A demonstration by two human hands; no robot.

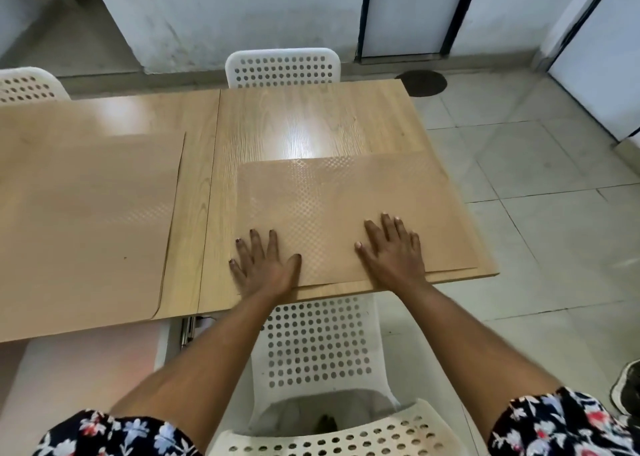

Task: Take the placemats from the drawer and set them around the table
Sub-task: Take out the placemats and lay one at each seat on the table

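A tan, dot-textured placemat (pixel 346 206) lies flat on the right half of the wooden table (pixel 311 123), near its front edge. My left hand (pixel 265 265) rests palm down on the mat's near left corner, fingers spread. My right hand (pixel 393 251) presses flat on the mat further right, fingers apart too. Neither hand grips anything. A second tan placemat (pixel 86 220) lies flat on the left half of the table, reaching its near edge. No drawer shows in view.
A white perforated chair (pixel 318 345) stands tucked under the table right in front of me. Another white chair (pixel 282 68) stands at the far side, a third (pixel 27 85) at far left. Tiled floor (pixel 536 213) lies to the right, with a dark shoe (pixel 627 386) at the right edge.
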